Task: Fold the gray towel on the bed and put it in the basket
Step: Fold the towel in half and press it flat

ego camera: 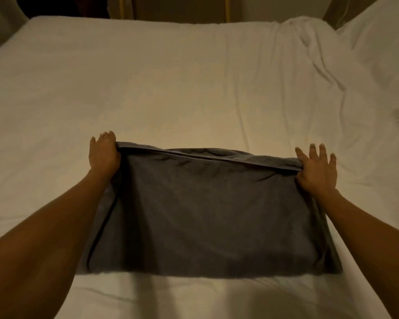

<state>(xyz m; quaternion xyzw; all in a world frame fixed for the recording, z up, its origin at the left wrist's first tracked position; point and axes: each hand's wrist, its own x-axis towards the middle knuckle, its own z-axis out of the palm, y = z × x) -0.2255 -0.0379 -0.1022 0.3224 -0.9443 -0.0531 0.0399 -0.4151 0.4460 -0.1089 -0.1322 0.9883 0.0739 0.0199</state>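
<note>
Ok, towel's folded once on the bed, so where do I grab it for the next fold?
Take the gray towel at its two far corners, where the left hand and right hand now pinch it. Come in from the short sides: the layered edges meet along that far side, so both layers lift together.

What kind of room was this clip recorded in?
Most likely a bedroom: a wide bed under a white sheet fills the view, rumpled white bedding lies at its far right, and both hands hold a gray towel on it.
</note>
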